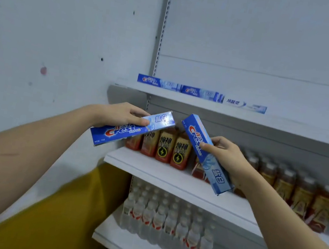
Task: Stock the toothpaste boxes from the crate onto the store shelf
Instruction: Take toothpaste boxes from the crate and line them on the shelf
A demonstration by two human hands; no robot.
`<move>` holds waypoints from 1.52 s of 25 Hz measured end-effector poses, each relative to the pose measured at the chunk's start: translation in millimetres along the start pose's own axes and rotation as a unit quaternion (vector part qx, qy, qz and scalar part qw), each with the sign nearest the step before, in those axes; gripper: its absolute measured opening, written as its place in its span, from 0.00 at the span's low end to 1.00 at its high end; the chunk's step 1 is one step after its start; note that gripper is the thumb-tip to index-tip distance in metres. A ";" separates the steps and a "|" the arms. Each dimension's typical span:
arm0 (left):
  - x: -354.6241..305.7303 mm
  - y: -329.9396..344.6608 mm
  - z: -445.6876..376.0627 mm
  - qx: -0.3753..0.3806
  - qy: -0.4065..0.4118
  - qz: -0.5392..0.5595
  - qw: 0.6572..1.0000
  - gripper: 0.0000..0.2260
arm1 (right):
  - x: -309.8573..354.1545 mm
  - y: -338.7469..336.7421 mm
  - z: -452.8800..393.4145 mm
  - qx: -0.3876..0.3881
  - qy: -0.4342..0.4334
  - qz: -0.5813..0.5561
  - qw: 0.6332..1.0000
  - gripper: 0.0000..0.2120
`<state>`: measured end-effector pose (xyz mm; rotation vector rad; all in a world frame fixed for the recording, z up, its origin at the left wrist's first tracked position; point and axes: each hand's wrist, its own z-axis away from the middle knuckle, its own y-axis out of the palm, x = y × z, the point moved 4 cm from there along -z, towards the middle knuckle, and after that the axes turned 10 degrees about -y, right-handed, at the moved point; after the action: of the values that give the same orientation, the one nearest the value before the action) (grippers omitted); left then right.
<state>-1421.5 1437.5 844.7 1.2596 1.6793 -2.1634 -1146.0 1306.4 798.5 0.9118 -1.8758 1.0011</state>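
Left hand [121,115] grips one blue toothpaste box [132,129]; right hand [226,155] grips a second box [206,154], both held near the shelf [184,100].

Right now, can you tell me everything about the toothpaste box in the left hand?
The left toothpaste box is a long, thin carton, apparently glossy cardboard, blue with a red and white Crest logo, fading to pale blue at its far end with white Chinese characters. It is closed and undented, tilted with its far end higher, in the air below the top shelf and before the brown drink bottles. The left hand holds it in a grip from above.
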 end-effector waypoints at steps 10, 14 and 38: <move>-51.1 -94.8 -58.9 -0.075 0.034 -0.006 0.997 0.16 | 106.5 -75.8 -90.4 -0.017 -0.059 0.178 0.982 0.12; -69.4 -110.7 -88.8 -0.110 0.032 -0.044 0.992 0.16 | 111.9 -92.0 -128.4 -0.011 -0.066 0.229 0.971 0.14; -40.1 -161.3 -407.5 -0.022 0.070 -0.247 0.966 0.17 | 48.9 2.7 -420.1 0.150 -0.036 0.550 0.821 0.17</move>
<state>-1270.4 1828.9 977.5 1.0908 2.2903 -2.3118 -1037.8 1666.0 993.2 -0.1151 -2.3494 1.9846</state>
